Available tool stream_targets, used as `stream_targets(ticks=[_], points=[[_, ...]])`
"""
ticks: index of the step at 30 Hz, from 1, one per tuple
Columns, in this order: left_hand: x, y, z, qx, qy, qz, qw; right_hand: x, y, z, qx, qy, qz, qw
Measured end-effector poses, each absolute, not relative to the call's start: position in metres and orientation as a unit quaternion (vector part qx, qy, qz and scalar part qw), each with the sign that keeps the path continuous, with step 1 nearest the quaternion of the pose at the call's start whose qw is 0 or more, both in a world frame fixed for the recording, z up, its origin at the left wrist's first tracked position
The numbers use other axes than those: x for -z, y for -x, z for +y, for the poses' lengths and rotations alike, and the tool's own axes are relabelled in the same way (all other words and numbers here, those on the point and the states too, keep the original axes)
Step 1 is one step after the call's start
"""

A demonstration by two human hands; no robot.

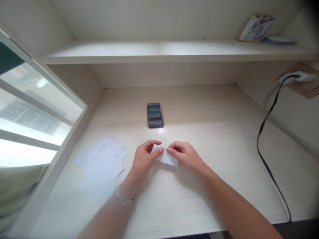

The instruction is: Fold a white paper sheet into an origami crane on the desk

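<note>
Between my two hands is a small white piece of paper [167, 160], tilted a little over the desk. My left hand [147, 154] pinches its upper left part, thumb on top. With thumb and curled fingers, my right hand [185, 152] grips the upper right edge. Both thumb tips nearly meet at the top of the paper. The fingers beneath it are partly hidden. Left of my left hand lies a loose pile of white paper sheets [103, 166], some with small printed lines. Beyond my hands a dark, pixelated rectangular object [155, 115] lies flat on the desk.
A pale wooden desk [211, 122] stretches under a shelf [159, 58] holding a colourful packet [256, 28] and a flat bluish item [280, 40]. On the right, a black cable [261, 132] runs from a wall socket [305, 78] to the front edge. A window [32, 106] borders the left side.
</note>
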State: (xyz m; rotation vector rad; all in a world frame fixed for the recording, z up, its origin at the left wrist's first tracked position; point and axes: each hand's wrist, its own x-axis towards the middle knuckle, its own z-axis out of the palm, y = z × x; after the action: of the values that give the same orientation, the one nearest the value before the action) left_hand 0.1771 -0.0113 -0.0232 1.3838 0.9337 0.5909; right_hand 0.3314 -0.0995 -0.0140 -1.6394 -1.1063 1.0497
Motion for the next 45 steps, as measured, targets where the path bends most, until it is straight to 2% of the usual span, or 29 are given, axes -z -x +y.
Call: stream_targets(ticks=[8,17,31,37,45], points=[[0.022,-0.176,-0.011,-0.215,-0.585,0.406,0.669,0.013,-0.337,-0.101,-0.459,0.658,-0.424,0.42],[0.013,-0.177,-0.01,-0.155,-0.505,0.385,0.757,0.018,-0.339,-0.102,-0.491,0.643,-0.404,0.427],[0.016,-0.175,-0.013,-0.164,-0.7,0.366,0.591,0.014,-0.328,-0.1,-0.422,0.654,-0.459,0.427],[0.015,-0.173,-0.007,-0.21,-0.647,0.377,0.629,0.015,-0.339,-0.099,-0.424,0.666,-0.433,0.435],[0.017,-0.171,0.0,-0.239,-0.579,0.399,0.669,0.025,-0.356,-0.099,-0.425,0.66,-0.382,0.487]])
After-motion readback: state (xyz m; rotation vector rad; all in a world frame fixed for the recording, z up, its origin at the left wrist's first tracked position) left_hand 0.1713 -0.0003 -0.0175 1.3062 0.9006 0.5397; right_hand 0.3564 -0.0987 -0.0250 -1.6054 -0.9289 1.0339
